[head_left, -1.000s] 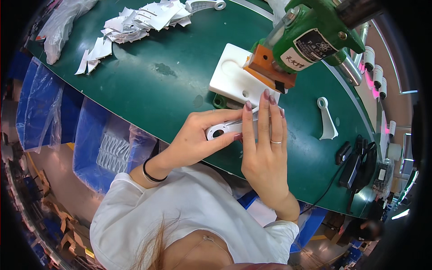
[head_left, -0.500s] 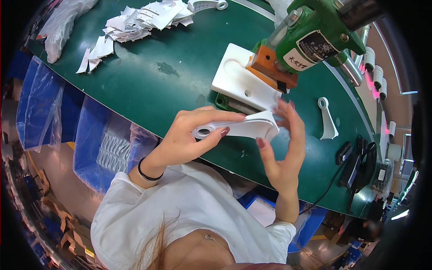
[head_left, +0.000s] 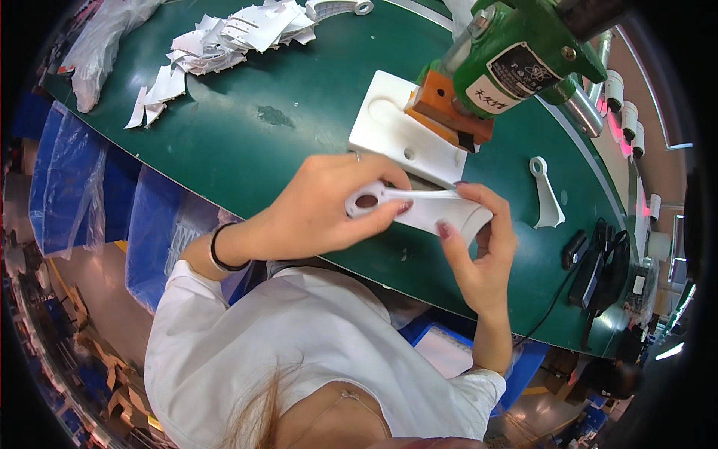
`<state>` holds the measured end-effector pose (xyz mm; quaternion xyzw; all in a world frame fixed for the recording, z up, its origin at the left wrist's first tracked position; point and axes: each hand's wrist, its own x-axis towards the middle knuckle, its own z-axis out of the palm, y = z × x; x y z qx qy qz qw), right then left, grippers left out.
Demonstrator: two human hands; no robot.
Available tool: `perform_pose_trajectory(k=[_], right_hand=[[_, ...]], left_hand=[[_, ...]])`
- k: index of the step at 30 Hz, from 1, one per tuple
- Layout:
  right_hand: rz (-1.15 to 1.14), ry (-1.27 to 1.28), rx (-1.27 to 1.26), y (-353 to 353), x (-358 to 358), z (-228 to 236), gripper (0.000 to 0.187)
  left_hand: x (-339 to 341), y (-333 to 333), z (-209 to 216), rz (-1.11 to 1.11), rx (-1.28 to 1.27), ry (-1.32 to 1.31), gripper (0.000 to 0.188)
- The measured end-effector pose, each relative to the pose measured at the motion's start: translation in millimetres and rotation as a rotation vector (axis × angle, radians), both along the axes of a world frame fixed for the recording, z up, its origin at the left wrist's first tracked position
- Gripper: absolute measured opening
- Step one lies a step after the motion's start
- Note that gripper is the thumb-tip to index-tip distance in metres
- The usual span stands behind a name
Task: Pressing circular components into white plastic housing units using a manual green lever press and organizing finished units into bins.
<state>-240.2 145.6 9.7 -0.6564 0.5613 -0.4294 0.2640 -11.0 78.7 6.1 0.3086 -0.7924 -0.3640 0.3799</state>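
Between my two hands is a white plastic handle-shaped part (head_left: 426,212), with a round hole at its left end and a wide flared right end. My left hand (head_left: 329,206) grips it near the hole, thumb in front and fingers behind. The fingers and thumb of my right hand (head_left: 485,251) close on the flared end. Just beyond the part stands a green hand press (head_left: 516,63) with an orange block (head_left: 449,105) over a white fixture block (head_left: 381,123). A similar white part (head_left: 546,191) lies on the table to the right.
A heap of thin curved white pieces (head_left: 239,37) lies on the green table (head_left: 247,153) at the far left, beside another ringed white part (head_left: 340,7). Plastic-lined blue bins (head_left: 149,232) stand below the left edge. A black cabled device (head_left: 591,269) sits at right.
My right hand has closed on the flared end, where its fingers were apart before. The part has shifted right and turned, and my left hand has moved right with it.
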Motion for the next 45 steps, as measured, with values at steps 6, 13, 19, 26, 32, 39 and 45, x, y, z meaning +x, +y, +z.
perform_pose_trajectory(k=[6, 13, 19, 26, 32, 39, 45], right_hand=[[0.140, 0.021, 0.104, -25.0, -19.6, -9.4, 0.059], [0.080, 0.277, 0.010, -69.2, -23.0, 10.1, 0.060], [0.159, 0.098, 0.140, -99.6, -35.0, -2.3, 0.063], [0.110, 0.234, 0.167, -91.7, -31.4, 8.0, 0.073], [0.171, 0.305, 0.026, -86.2, -69.3, 41.1, 0.078], [-0.246, -0.301, -0.286, -175.1, -98.0, 143.9, 0.042], [-0.292, -0.497, -0.410, -224.1, -73.3, 160.2, 0.038]], left_hand=[[-1.7, -31.9, -1.7, 0.020, 0.004, -0.102, 0.022], [3.6, -84.0, -19.7, 0.033, -0.408, -0.203, 0.036], [10.7, -112.0, -21.8, -0.088, -0.378, -0.306, 0.051], [10.3, -120.5, -30.3, -0.227, -0.243, -0.301, 0.071], [17.4, -116.8, -36.6, -0.264, -0.149, -0.234, 0.100], [10.0, -109.9, -40.5, -0.284, -0.119, -0.221, 0.117], [10.4, -112.7, -46.1, -0.253, -0.122, -0.184, 0.117]])
